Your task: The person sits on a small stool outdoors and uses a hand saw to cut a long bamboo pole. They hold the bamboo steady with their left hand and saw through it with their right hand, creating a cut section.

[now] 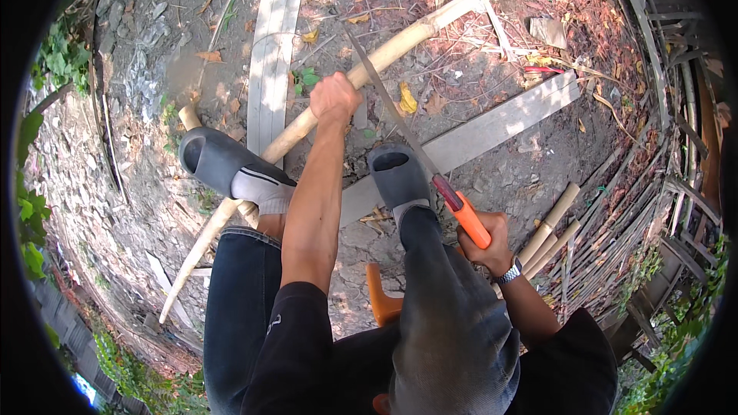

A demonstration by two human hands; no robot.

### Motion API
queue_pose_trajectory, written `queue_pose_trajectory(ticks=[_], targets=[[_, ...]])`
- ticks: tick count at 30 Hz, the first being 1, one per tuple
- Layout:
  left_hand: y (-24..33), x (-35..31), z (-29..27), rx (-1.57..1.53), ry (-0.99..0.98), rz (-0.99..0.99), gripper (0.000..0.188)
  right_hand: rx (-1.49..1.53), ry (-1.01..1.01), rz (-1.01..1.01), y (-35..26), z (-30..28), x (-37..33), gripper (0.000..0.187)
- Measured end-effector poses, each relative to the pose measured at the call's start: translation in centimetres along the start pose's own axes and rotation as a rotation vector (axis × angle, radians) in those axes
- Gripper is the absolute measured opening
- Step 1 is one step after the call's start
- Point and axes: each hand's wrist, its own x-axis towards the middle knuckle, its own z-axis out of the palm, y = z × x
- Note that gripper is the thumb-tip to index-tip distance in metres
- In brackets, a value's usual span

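Observation:
A long pale bamboo pole (461,9) lies slantwise across the ground, from far right to near left, passing by my left shoe (207,155). My left hand (335,97) is closed around it near the middle. My right hand (490,240), wearing a metal-banded watch (510,270), grips the orange handle of a handsaw (400,121). The saw's narrow blade crosses the pole just right of my left hand; whether the teeth have cut in cannot be made out. My right shoe (400,177) stands beside the blade.
Grey boards (503,123) (275,38) lie on the dirt. Short bamboo pieces (555,219) rest at right, before a pile of thin sticks (607,238). Part of an orange plastic object (382,301) shows between my legs. Leaves and twigs litter the ground; a slatted fence (688,123) borders the right.

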Motion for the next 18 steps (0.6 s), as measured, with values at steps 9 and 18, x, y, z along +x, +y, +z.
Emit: queue_pose_trajectory(ticks=[9,18], targets=[[0.3,-1.9,0.8,-0.013,-0.084,0.039,0.033,-0.064,0.26,-0.122,-2.6,3.1,20.7,0.017],[-0.2,-1.0,0.7,-0.047,-0.04,0.046,0.028,0.131,0.157,-0.025,-0.1,0.8,6.6,0.01]])
